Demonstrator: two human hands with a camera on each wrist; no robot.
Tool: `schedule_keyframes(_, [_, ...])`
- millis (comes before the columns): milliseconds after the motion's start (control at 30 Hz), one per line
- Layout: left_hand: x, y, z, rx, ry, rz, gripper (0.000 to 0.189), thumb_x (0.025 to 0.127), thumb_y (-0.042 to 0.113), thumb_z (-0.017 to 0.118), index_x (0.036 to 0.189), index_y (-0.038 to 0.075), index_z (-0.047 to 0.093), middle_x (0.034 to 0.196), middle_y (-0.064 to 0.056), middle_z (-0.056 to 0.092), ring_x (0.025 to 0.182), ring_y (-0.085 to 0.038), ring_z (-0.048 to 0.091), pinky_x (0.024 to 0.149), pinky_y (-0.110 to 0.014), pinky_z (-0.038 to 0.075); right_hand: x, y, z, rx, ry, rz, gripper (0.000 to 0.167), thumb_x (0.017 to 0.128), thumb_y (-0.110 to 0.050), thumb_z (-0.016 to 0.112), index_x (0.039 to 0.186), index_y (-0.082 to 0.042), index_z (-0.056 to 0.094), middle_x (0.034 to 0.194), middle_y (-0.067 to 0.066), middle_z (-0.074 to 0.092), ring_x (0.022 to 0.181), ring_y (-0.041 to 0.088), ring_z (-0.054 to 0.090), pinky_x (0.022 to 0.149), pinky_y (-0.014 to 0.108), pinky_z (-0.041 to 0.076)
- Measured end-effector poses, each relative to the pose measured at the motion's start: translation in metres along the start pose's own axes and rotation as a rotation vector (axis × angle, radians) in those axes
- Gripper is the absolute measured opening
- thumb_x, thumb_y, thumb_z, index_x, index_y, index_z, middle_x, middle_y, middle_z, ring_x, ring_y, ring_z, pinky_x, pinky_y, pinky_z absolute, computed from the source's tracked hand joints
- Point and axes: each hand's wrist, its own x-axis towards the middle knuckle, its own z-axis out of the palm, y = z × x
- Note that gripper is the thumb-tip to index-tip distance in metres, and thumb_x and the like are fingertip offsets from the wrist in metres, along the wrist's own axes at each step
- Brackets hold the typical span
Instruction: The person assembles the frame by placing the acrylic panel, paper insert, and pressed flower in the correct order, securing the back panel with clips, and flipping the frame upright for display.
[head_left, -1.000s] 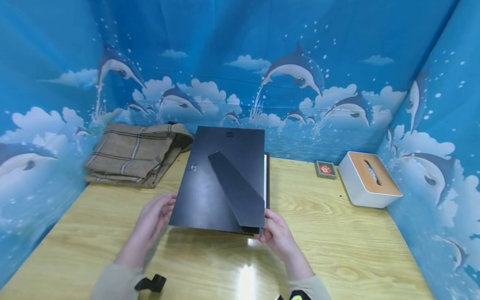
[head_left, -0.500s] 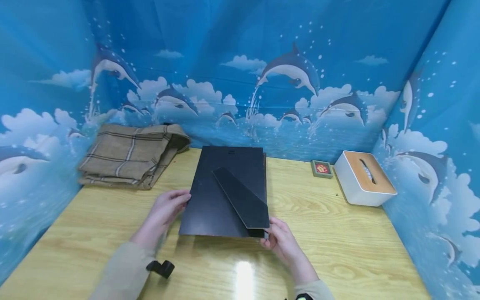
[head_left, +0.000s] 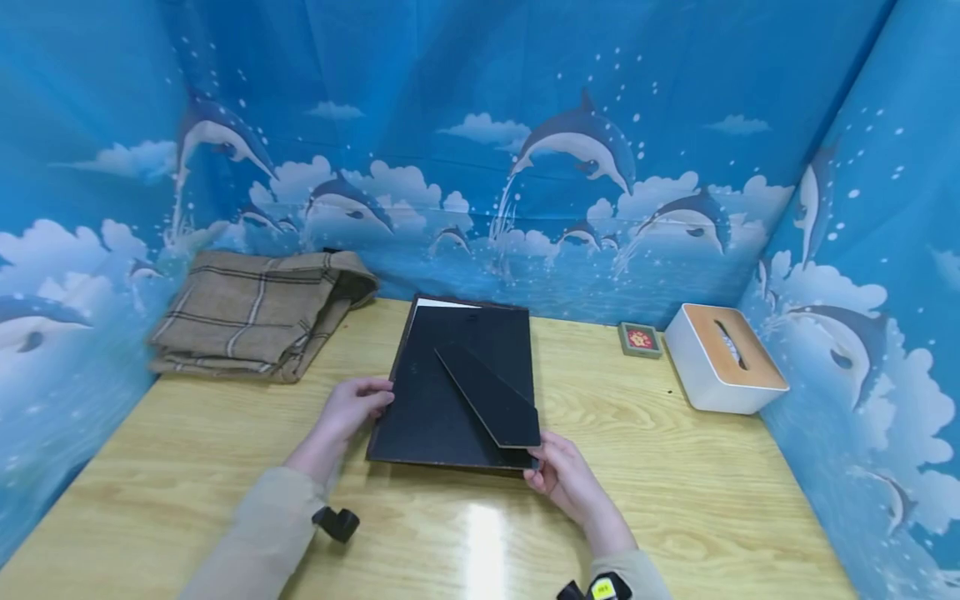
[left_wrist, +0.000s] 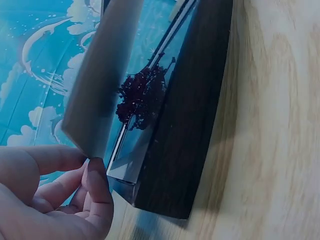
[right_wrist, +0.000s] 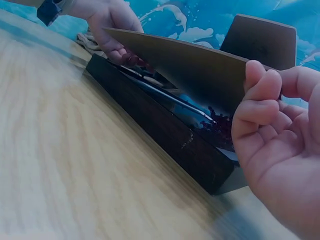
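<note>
A black backing board [head_left: 420, 400] with an angled easel leg [head_left: 491, 400] lies over a dark picture frame [right_wrist: 155, 117]. A white strip shows past the board's top edge in the head view. The wrist views show the board tilted above the frame, with a gap between them and dark red flower shapes in the frame's opening. My left hand [head_left: 341, 421] pinches the board's left edge between thumb and fingers. At the lower right corner, my right hand [head_left: 566, 479] grips the board with curled fingers, close to the leg's wide end.
Folded plaid cloth [head_left: 255, 312] sits at the back left of the wooden table [head_left: 637, 492]. Toward the back right are a small green-edged box [head_left: 641, 340] and a white tissue box [head_left: 723, 358] with a wooden lid. Dolphin-print curtains enclose the back and sides.
The backing board has come down and toward me, from raised and tilted to nearly flat over the frame. My left hand has moved right along with its edge; the right hand keeps its corner.
</note>
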Motion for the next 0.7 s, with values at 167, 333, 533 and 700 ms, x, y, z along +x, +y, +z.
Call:
schedule_keyframes(167, [0.006, 0.000, 0.003, 0.035, 0.017, -0.006, 0.027, 0.087, 0.000, 0.062, 0.110, -0.014, 0.062, 0.098, -0.016, 0.067, 0.068, -0.008, 0.055, 0.062, -0.022, 0.048, 0.005, -0.002, -0.002, -0.017, 0.043, 0.034, 0.027, 0.092, -0.001, 0.043, 0.092, -0.017, 0.065, 0.066, -0.007, 0.049, 0.060, 0.006, 0.058, 0.057, 0.014, 0.048])
schedule_keyframes(333, [0.014, -0.001, 0.005, 0.074, 0.032, -0.020, 0.026, 0.088, 0.000, 0.061, 0.111, -0.012, 0.062, 0.098, -0.017, 0.066, 0.072, -0.010, 0.056, 0.064, -0.021, 0.048, 0.015, -0.004, -0.003, -0.029, 0.122, 0.073, 0.020, 0.091, -0.002, 0.046, 0.089, -0.015, 0.061, 0.062, -0.006, 0.047, 0.058, 0.006, 0.057, 0.057, 0.014, 0.047])
schedule_keyframes(533, [0.022, -0.002, 0.007, 0.082, 0.038, -0.037, 0.027, 0.088, 0.000, 0.060, 0.112, -0.011, 0.062, 0.098, -0.017, 0.066, 0.072, -0.012, 0.056, 0.064, -0.022, 0.047, 0.022, -0.007, -0.004, -0.041, 0.138, 0.098, 0.019, 0.091, -0.003, 0.047, 0.096, -0.012, 0.063, 0.062, -0.004, 0.045, 0.057, 0.006, 0.055, 0.050, 0.013, 0.042])
schedule_keyframes(700, [0.026, -0.002, 0.007, 0.073, 0.045, -0.028, 0.029, 0.087, -0.001, 0.059, 0.114, -0.012, 0.061, 0.100, -0.018, 0.066, 0.070, -0.010, 0.054, 0.062, -0.020, 0.046, 0.026, -0.011, -0.002, -0.096, 0.171, 0.135, 0.018, 0.090, -0.004, 0.048, 0.096, -0.011, 0.063, 0.059, -0.004, 0.044, 0.055, 0.006, 0.055, 0.049, 0.013, 0.042])
